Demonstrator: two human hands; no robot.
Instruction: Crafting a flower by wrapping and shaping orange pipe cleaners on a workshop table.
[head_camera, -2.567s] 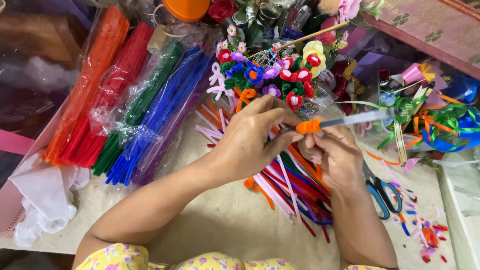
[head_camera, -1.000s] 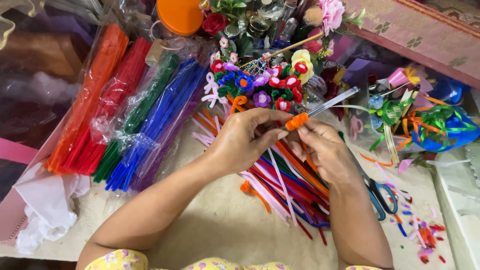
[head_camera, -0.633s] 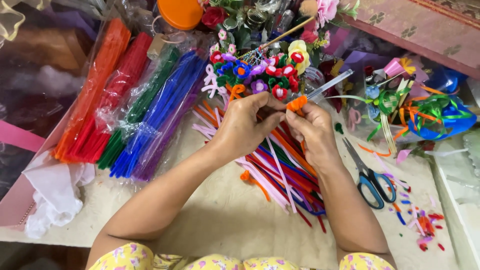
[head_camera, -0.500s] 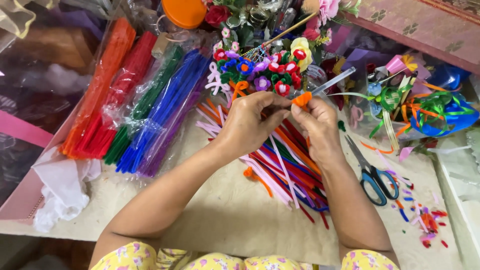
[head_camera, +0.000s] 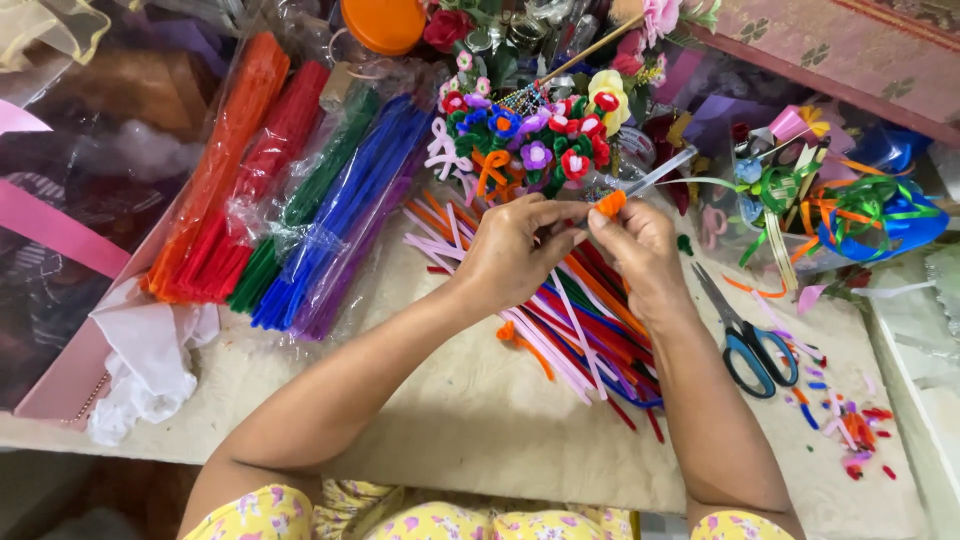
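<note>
Since the frame half a second earlier, both hands had barely shifted, staying together at the centre of the frame with the orange pipe cleaner piece (head_camera: 610, 203) pinched between them. The left hand (head_camera: 515, 250) had its fingertips closed on the lower part of the orange piece, and the right hand (head_camera: 640, 245) gripped it from the other side with thumb and forefinger, beside a clear rod (head_camera: 655, 172) pointing to the upper right. Below the hands lay loose pipe cleaners (head_camera: 580, 330) in pink, red and orange. Bagged pipe cleaners (head_camera: 300, 200) sat at the left, a small flower bouquet (head_camera: 530, 140) above, and scissors (head_camera: 750, 340) at the right.
</note>
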